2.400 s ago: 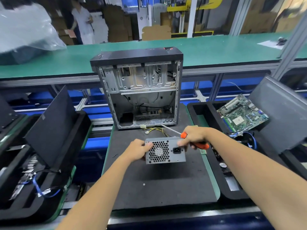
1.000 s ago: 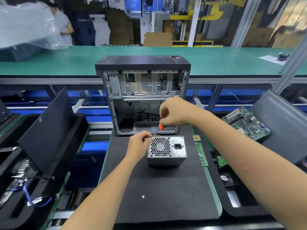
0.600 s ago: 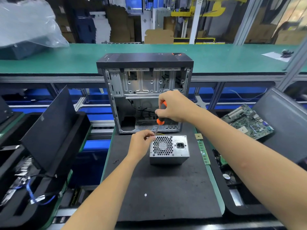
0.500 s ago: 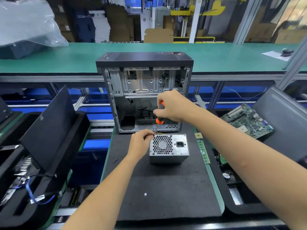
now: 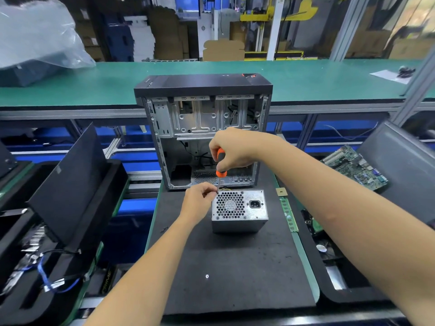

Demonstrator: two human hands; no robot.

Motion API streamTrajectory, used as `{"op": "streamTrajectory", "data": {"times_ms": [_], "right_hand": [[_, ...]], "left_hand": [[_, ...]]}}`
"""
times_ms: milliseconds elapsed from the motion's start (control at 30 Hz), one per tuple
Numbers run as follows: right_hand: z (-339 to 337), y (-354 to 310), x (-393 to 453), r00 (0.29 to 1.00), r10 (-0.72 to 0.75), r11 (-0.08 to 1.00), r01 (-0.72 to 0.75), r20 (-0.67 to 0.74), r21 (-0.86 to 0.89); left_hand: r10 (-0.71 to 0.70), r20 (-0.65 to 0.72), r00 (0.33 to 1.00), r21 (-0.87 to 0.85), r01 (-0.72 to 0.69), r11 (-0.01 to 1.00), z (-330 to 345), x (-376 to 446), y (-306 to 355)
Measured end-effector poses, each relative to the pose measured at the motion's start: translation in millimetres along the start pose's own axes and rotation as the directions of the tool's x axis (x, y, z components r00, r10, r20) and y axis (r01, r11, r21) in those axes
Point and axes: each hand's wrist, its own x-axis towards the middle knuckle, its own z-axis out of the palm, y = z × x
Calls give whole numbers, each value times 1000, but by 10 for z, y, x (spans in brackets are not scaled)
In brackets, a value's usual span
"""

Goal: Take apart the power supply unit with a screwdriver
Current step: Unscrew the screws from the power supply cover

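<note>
The power supply unit (image 5: 239,211) is taken as the landmark; it is stood on the black mat (image 5: 235,267) with its fan grille and mains socket turned upward toward the camera, presumably so that the cover screws on that face can be reached from above. Directly behind it, the opened computer case (image 5: 202,130) is stood upright, its side panel absent and its interior largely stripped. To the right of the unit, a motherboard (image 5: 353,167) is laid in a dark tray, and a memory stick (image 5: 289,214) is placed just beside the mat edge. Above the unit's far left corner, the screwdriver (image 5: 220,164) is held nearly vertical in the right hand (image 5: 235,150), whose fingers are wrapped round the orange-and-black handle, a grip judged suited to downward pressure and turning. At that same corner the left hand (image 5: 199,200) is set against the unit's left side, its fingertips pinched at the shaft near the tip, apparently to guide it onto a screw. The screw itself cannot be made out.
</note>
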Motion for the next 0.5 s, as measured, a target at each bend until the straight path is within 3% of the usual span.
{"op": "streamTrajectory", "data": {"times_ms": [233,500], "right_hand": [[50,-44,150,985,172,984,-173,15,54],[-32,25,63,989,-8,999,15,147,-47]], "left_hand": [[3,8,1000,46,-3,999,-2,-7,13],[-38,-20,999,39,39,998,17,-6,25]]}}
